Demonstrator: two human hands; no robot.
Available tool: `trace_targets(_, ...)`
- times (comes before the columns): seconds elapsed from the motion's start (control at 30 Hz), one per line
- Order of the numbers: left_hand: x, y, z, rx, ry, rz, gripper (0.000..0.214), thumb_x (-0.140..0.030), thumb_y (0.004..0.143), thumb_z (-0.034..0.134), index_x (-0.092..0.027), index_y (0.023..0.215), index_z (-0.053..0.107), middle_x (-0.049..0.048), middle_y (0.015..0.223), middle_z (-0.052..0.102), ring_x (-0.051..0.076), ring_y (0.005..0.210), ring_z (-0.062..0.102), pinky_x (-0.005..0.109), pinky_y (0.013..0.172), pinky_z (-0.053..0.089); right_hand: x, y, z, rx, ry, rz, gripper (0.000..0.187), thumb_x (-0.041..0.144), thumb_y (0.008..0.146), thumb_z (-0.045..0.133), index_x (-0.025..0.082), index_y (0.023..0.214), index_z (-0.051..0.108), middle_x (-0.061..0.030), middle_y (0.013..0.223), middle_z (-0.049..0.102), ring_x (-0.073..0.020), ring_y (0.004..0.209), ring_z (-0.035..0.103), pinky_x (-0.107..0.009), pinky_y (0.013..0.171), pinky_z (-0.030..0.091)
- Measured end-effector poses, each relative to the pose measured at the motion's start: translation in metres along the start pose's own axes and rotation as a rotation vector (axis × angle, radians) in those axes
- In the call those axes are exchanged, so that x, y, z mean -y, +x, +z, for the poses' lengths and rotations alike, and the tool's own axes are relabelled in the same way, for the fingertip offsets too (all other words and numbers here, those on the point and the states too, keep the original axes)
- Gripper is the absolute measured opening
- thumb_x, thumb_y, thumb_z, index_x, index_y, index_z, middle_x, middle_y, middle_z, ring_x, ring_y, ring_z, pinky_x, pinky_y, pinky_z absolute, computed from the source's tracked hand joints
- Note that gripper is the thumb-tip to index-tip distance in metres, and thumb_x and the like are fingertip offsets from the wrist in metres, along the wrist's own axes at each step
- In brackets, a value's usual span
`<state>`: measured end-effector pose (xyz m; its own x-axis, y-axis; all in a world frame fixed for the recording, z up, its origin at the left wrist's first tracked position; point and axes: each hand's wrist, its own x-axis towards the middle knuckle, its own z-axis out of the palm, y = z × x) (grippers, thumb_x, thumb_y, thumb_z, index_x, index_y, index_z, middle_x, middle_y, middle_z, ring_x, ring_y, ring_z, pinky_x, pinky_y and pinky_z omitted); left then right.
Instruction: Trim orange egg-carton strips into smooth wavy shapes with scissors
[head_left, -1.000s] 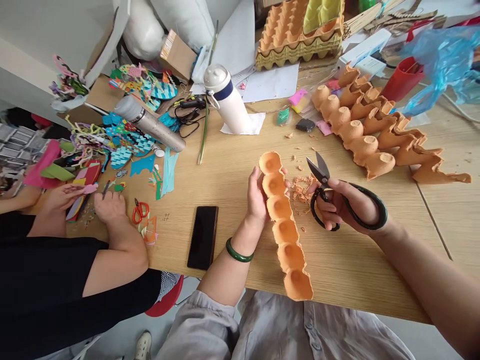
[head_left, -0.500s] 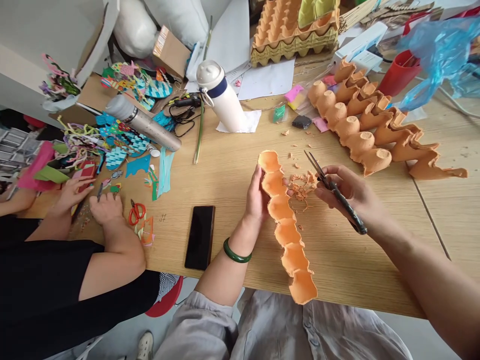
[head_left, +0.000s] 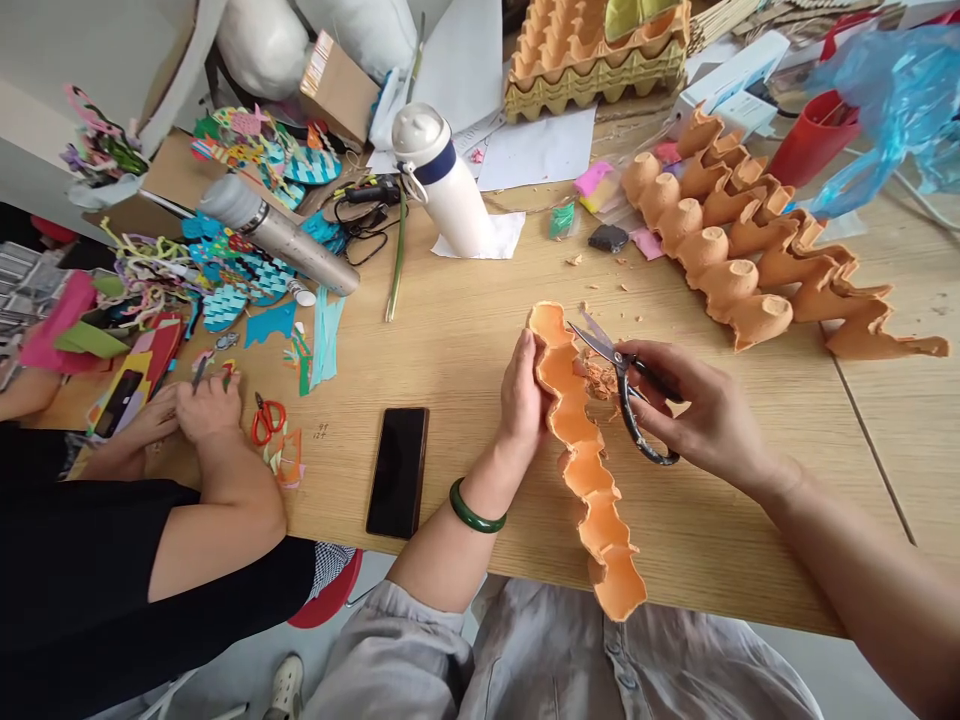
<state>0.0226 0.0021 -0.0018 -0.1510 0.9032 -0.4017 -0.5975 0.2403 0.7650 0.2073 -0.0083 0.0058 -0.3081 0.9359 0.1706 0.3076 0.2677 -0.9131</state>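
Observation:
My left hand (head_left: 523, 395) is closed on the upper part of a long orange strip of egg carton cups (head_left: 586, 465), its hollow side facing up at me. The strip slants down past the table's front edge toward my lap. In my right hand (head_left: 694, 410) is a pair of black-handled scissors (head_left: 624, 378), fingers in the handles. Their blades are parted, with the tips close to the strip's top right edge; I cannot tell if they touch it. Orange trimmings (head_left: 600, 380) lie in a small heap behind the strip, partly hidden by it and the scissors.
Several more orange carton strips (head_left: 739, 270) lie at the right, below stacked egg trays (head_left: 592, 75). A white bottle (head_left: 450, 190) stands behind; a phone (head_left: 398, 472) lies left of my forearm. At far left, another person's hands (head_left: 206, 405) work near red-handled scissors (head_left: 268, 418).
The scissors' blades have spread apart and swung left toward the strip's top end. The strip has shifted slightly right and turned a little. The other person's hands have come together.

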Motion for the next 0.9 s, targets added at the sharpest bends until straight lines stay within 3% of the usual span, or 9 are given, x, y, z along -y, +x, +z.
trace_targets(0.1, 0.003, -0.001, 0.001, 0.058, 0.048, 0.1, 0.039, -0.049, 0.101, 0.051, -0.019, 0.102, 0.076, 0.0095, 0.1, 0.078, 0.024, 0.108, 0.073, 0.029, 0.083, 0.057, -0.001, -0.001, 0.001, 0.026, -0.107, -0.152, 0.043, 0.033, 0.092, 0.068, 0.028, 0.134, 0.064, -0.0048, 0.091, 0.063, -0.0161, 0.067, 0.053, -0.034, 0.067, 0.05)
trace_targets(0.2, 0.005, -0.003, 0.002, 0.115, 0.055, 0.066, 0.045, -0.05, 0.102, 0.047, -0.017, 0.1, 0.077, 0.0128, 0.102, 0.078, 0.025, 0.103, 0.074, 0.033, 0.085, 0.057, -0.001, -0.003, 0.003, 0.051, -0.182, -0.248, 0.047, 0.031, 0.094, 0.066, 0.026, 0.14, 0.062, -0.0083, 0.101, 0.065, -0.0145, 0.066, 0.055, -0.035, 0.069, 0.053)
trace_targets(0.37, 0.007, -0.007, 0.004, 0.173, 0.059, 0.061, 0.047, -0.05, 0.103, 0.044, -0.017, 0.1, 0.077, 0.0131, 0.106, 0.079, 0.024, 0.107, 0.073, 0.035, 0.096, 0.057, 0.0, -0.005, 0.005, 0.068, -0.233, -0.275, 0.047, 0.032, 0.096, 0.064, 0.024, 0.142, 0.061, -0.0119, 0.11, 0.067, -0.017, 0.075, 0.064, -0.037, 0.077, 0.059)
trace_targets(0.5, 0.01, -0.009, 0.005, 0.203, 0.096, 0.072, 0.053, -0.062, 0.096, 0.052, -0.015, 0.102, 0.075, 0.0141, 0.111, 0.078, 0.028, 0.117, 0.07, 0.036, 0.102, 0.055, -0.001, -0.006, 0.007, 0.043, -0.256, -0.346, 0.047, 0.028, 0.099, 0.059, 0.022, 0.146, 0.057, -0.0121, 0.111, 0.067, -0.0177, 0.081, 0.068, -0.035, 0.076, 0.061)
trace_targets(0.9, 0.014, -0.008, 0.003, 0.214, 0.134, 0.055, 0.054, -0.065, 0.091, 0.057, -0.016, 0.107, 0.073, 0.0137, 0.116, 0.077, 0.031, 0.122, 0.069, 0.037, 0.1, 0.056, -0.005, -0.007, 0.008, 0.032, -0.332, -0.41, 0.049, 0.026, 0.101, 0.058, 0.015, 0.149, 0.054, -0.0134, 0.108, 0.067, -0.0194, 0.089, 0.071, -0.032, 0.078, 0.062)
